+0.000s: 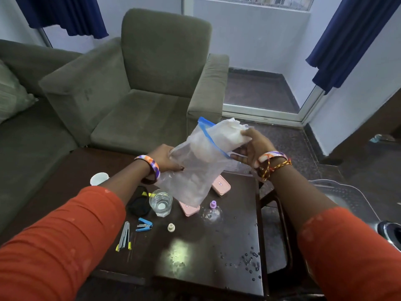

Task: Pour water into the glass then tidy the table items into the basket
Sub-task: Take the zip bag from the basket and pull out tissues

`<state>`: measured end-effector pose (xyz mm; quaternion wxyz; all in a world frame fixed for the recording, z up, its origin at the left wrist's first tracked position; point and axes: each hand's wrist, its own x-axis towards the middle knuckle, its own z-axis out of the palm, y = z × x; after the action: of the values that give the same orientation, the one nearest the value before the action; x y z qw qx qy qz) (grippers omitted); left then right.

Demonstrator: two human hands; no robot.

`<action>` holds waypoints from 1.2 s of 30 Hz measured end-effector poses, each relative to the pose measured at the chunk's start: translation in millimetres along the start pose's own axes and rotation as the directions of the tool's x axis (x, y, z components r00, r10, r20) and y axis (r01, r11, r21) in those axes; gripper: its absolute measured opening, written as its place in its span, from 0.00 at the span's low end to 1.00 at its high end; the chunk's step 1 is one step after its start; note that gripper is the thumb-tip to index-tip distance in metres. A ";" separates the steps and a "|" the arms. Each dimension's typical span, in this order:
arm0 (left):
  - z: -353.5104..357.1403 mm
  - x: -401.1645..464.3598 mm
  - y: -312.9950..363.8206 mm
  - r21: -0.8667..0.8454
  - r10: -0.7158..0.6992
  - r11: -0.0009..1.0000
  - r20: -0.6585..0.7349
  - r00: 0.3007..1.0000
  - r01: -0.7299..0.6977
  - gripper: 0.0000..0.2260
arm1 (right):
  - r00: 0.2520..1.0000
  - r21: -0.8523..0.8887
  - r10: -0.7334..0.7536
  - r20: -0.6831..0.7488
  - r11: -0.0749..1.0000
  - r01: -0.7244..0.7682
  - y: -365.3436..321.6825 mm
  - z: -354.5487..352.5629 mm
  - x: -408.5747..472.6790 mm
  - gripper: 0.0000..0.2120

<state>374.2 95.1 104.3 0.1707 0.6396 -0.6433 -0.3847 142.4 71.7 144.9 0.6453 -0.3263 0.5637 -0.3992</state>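
Above the dark table (195,257), my left hand (165,158) grips the side of a clear zip bag (193,170) with a blue seal. My right hand (252,146) holds the bag's open mouth together with crumpled white tissue (230,131) that sits partly inside the bag. Below the bag stands a glass (161,202) with water in it. A clear plastic basket (347,194) sits at the right, beside the table.
On the table lie two pink cases (221,185), a small clear bottle with a purple cap (212,208), a cream cap (171,227), a blue stapler (144,224), a metal tool (124,236), a black pouch (138,205) and a white cup (99,178). Water drops dot the near right corner. A green armchair (152,83) stands behind.
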 end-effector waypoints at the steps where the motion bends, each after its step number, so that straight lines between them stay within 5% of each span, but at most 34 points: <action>1: 2.1 0.7 0.0 -0.021 0.005 1.000 0.026 1.000 -0.005 0.10 | 0.999 0.014 0.013 0.032 1.000 -0.014 1.6 -5.0 1.2 0.09; 5: 13.5 3.2 14.1 -0.113 0.017 0.994 0.114 0.993 -0.004 0.05 | 0.997 -0.140 -0.060 0.050 0.988 0.067 10.8 -14.5 -0.8 0.10; 8: 22.0 5.8 21.8 -0.186 0.005 0.982 0.166 0.986 0.027 0.03 | 0.982 -0.181 -0.166 -0.090 0.972 0.148 9.9 -20.9 -3.7 0.13; 12: 43.2 11.6 16.9 -0.290 -0.071 0.949 0.190 0.979 0.125 0.07 | 0.915 0.208 -0.175 -0.364 0.942 0.263 1.3 -44.7 -3.7 0.17; 16: 84.7 14.6 9.5 -0.468 -0.222 0.841 0.159 0.962 0.271 0.07 | 0.874 0.373 -0.037 -0.484 0.895 0.245 15.6 -83.4 -0.6 0.15; 19: 122.9 13.3 13.6 -0.565 -0.311 0.745 0.178 0.933 0.356 0.08 | 0.871 0.444 0.065 -0.488 0.877 0.183 43.8 -110.4 4.4 0.14; 28: 217.1 28.6 32.0 -0.611 -0.350 0.701 0.155 0.924 0.368 0.16 | 0.851 0.523 0.264 -0.455 0.852 0.015 109.2 -171.6 -5.9 0.20; 33: 251.0 40.2 11.0 -0.402 -0.421 0.790 0.195 0.886 0.464 0.22 | 0.855 0.497 0.312 -0.414 0.864 -0.075 131.1 -194.0 3.6 0.24; 36: 270.0 48.8 -5.3 -0.319 -0.456 0.822 0.130 0.881 0.472 0.17 | 0.856 0.511 0.356 -0.375 0.850 -0.130 150.7 -202.5 15.7 0.18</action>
<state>179.7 123.9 -87.1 0.1648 0.7278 -0.3957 -0.5353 -34.7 134.3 -24.4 0.6004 0.0182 0.6233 -0.5007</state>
